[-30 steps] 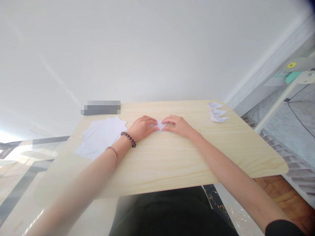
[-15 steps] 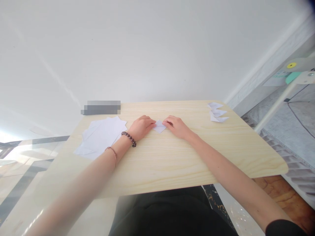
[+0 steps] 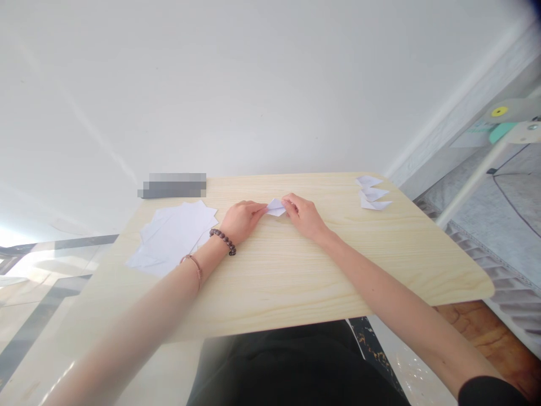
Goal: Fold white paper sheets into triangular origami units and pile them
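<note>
Between my two hands is a small piece of folded white paper (image 3: 276, 207), shaped like a flattened diamond. My left hand (image 3: 244, 219) pinches its left corner between thumb and fingers. On the other side, my right hand (image 3: 305, 216) grips the right corner, its fingers curled. The fingertips cover both ends of the paper. A bead bracelet (image 3: 223, 239) and a thin copper-coloured bangle (image 3: 195, 266) circle my left wrist and forearm.
Loose white paper sheets (image 3: 175, 237) lie overlapping at the left of the wooden table (image 3: 296, 287). Folded paper pieces (image 3: 373, 193) sit in a column at the far right. A blurred-out dark object (image 3: 173, 187) stands at the back left, by the wall.
The folded paper has tilted and now looks flatter and wider, with its lower point less visible. My right hand has shifted slightly up and my left hand has barely moved.
</note>
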The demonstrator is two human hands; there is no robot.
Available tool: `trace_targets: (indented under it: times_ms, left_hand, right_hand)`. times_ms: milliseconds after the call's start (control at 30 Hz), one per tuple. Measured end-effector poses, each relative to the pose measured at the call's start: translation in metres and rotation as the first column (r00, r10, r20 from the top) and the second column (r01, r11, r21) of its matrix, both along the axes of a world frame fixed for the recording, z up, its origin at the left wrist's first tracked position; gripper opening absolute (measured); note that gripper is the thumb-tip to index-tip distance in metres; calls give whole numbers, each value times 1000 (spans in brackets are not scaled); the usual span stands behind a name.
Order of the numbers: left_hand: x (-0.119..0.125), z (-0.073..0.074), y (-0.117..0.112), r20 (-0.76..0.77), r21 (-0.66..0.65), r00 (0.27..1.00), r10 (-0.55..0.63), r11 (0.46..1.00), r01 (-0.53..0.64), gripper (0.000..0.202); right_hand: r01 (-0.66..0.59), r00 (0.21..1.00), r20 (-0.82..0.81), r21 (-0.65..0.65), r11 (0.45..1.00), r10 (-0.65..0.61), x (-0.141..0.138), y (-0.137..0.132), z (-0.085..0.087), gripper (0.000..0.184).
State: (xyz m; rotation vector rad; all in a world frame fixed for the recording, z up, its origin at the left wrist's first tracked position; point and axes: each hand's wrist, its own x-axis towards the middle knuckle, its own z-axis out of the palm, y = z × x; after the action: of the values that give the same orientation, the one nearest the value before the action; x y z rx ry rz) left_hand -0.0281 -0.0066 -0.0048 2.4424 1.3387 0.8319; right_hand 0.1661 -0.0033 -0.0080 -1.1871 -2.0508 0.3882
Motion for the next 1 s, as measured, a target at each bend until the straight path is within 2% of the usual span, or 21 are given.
trace_targets:
  times_ms: [133, 300, 400, 500, 633, 700, 1000]
  left_hand:
    - [3, 6, -5, 133, -144, 989, 63, 989, -43, 37]
    - [1, 9, -4, 407, -358, 911, 65, 929, 93, 38]
    - [-2, 7, 0, 475, -440, 865, 161, 895, 75, 37]
    - [-3, 5, 2, 480, -460, 848, 226, 887, 24, 37]
    - [-2, 5, 1, 492, -471, 840, 230, 882, 34, 35]
    - [-1, 5, 1, 505, -481, 831, 235, 875, 45, 35]
    - [3, 6, 1, 640, -524, 717, 277, 840, 143, 35]
  right_hand:
    - [-3, 998, -70, 25, 1000, 5, -2, 0, 0, 26]
    - [-91, 985, -137, 93, 992, 103, -5, -3, 1, 25]
    - [-68, 983, -163, 107, 992, 85, -7, -3, 0, 26]
    - [-52, 984, -167, 54, 997, 61, -7, -3, -2, 27]
    - [-86, 985, -159, -98, 991, 69, -6, -2, -3, 28]
    - [-91, 982, -179, -130, 987, 67, -5, -2, -3, 29]
    - [-88, 980, -182, -59, 994, 76, -6, -4, -2, 29]
